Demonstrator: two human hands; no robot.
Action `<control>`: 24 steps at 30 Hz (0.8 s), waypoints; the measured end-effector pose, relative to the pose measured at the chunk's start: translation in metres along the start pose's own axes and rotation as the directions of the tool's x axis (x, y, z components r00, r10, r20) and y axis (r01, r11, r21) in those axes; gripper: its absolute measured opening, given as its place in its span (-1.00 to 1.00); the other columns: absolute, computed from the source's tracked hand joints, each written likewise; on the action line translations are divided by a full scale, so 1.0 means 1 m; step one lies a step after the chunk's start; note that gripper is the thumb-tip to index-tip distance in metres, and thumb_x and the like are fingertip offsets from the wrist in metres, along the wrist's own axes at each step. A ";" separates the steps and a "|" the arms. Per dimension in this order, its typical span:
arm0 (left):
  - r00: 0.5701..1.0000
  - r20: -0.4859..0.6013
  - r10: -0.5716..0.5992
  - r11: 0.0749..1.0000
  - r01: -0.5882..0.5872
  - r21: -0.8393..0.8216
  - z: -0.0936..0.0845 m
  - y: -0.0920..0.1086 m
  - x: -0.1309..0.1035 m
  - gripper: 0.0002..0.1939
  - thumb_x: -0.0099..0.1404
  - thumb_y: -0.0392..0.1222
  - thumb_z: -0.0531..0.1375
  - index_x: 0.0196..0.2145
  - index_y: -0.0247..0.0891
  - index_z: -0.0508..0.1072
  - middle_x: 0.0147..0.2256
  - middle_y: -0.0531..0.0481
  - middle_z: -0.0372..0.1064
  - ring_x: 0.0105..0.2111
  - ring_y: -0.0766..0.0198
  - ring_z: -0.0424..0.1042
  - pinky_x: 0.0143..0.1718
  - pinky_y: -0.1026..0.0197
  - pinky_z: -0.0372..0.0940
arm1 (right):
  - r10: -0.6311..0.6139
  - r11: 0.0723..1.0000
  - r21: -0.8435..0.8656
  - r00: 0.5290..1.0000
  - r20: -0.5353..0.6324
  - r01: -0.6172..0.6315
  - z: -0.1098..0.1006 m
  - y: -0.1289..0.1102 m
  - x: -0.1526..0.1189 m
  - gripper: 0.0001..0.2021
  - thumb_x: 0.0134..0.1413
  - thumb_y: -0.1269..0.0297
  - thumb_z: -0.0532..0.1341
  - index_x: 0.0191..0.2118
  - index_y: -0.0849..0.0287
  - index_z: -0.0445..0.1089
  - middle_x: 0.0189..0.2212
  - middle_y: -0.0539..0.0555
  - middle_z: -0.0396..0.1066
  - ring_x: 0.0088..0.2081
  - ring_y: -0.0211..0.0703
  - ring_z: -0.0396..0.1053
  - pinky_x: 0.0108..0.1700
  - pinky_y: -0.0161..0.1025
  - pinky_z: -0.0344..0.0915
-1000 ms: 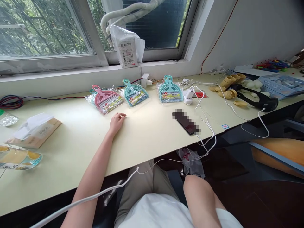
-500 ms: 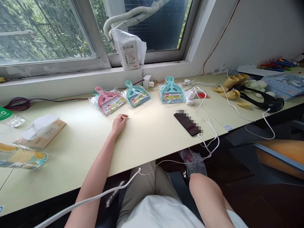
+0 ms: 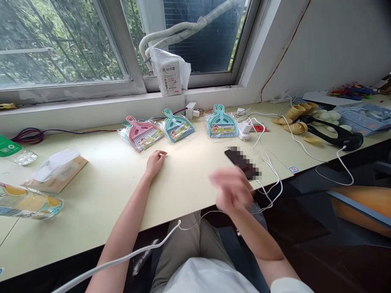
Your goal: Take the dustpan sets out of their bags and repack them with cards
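Note:
My left hand (image 3: pixel 155 164) rests on the pale tabletop with its fingers loosely bent and apart, holding nothing. Just beyond it lie a wrapped pink dustpan and brush set (image 3: pixel 143 134) and a wrapped teal dustpan and brush set (image 3: pixel 177 127). Further right is a stack of teal dustpan and brush sets (image 3: pixel 220 124), also in clear wrapping. Over the table's front edge hangs my right hand (image 3: pixel 233 189), smeared by motion, so its fingers cannot be read. A dark phone (image 3: pixel 238 158) on a white cable lies just behind that hand, partly pixelated.
At left stand a tissue pack (image 3: pixel 59 169) and two clear bottles, one with a lemon label (image 3: pixel 30 201). White chargers (image 3: pixel 245 130) and trailing cables occupy the right side, near a black headband-like device (image 3: pixel 351 140). A white cable (image 3: pixel 137 248) crosses over my lap.
My right hand has come up from below into view, over the front edge near the phone. My left hand stays on the table. The view has tilted slightly upward.

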State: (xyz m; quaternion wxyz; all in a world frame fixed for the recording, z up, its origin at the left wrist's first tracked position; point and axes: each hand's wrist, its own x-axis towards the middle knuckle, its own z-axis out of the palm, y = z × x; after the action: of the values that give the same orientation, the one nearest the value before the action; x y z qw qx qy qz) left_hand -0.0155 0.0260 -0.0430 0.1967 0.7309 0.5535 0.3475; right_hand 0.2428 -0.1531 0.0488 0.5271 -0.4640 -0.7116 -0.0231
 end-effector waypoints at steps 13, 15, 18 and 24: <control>0.999 0.028 -0.022 0.999 0.021 0.030 -0.008 0.003 0.001 -0.73 0.27 -0.12 -0.02 -0.23 -0.17 0.44 -0.18 -0.04 0.40 -0.27 0.20 0.40 -0.17 0.15 0.24 | 0.741 0.539 -0.762 0.631 0.228 -0.358 0.108 0.204 0.147 -0.61 0.14 0.19 0.16 -0.02 0.42 0.33 -0.11 0.48 0.36 -0.05 0.15 0.36 -0.11 -0.08 0.24; 0.998 0.041 -0.042 0.999 0.040 0.033 -0.009 0.004 0.002 -0.73 0.28 -0.12 -0.03 -0.22 -0.15 0.44 -0.18 -0.03 0.40 -0.26 0.20 0.41 -0.17 0.15 0.24 | 0.731 0.555 -0.753 0.640 0.237 -0.354 0.112 0.206 0.149 -0.66 0.12 0.28 0.16 -0.05 0.42 0.36 -0.13 0.47 0.38 -0.06 0.14 0.38 -0.13 -0.11 0.24; 0.997 0.050 -0.062 0.998 0.060 0.035 -0.010 0.006 0.001 -0.73 0.28 -0.13 -0.03 -0.21 -0.14 0.44 -0.16 -0.02 0.40 -0.24 0.20 0.41 -0.18 0.14 0.24 | 0.714 0.573 -0.745 0.653 0.250 -0.341 0.113 0.204 0.150 -0.71 0.13 0.36 0.10 -0.06 0.38 0.37 -0.11 0.43 0.39 -0.06 0.09 0.39 -0.14 -0.16 0.24; 0.995 0.048 -0.083 0.996 0.085 -0.027 -0.010 0.008 0.002 -0.75 0.27 -0.09 0.01 -0.24 -0.14 0.45 -0.15 -0.03 0.42 -0.25 0.18 0.40 -0.14 0.10 0.25 | 0.571 0.648 -0.686 0.807 0.149 -0.331 0.089 0.178 0.151 -0.70 0.24 0.32 -0.06 -0.13 0.25 0.38 -0.20 0.28 0.46 -0.15 0.00 0.42 -0.19 -0.23 0.20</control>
State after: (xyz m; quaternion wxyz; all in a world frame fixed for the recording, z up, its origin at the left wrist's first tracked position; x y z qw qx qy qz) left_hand -0.0174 0.0244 -0.0301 0.2346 0.7119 0.5739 0.3298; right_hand 0.2979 0.0906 0.0448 0.1921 -0.7737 -0.6023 -0.0418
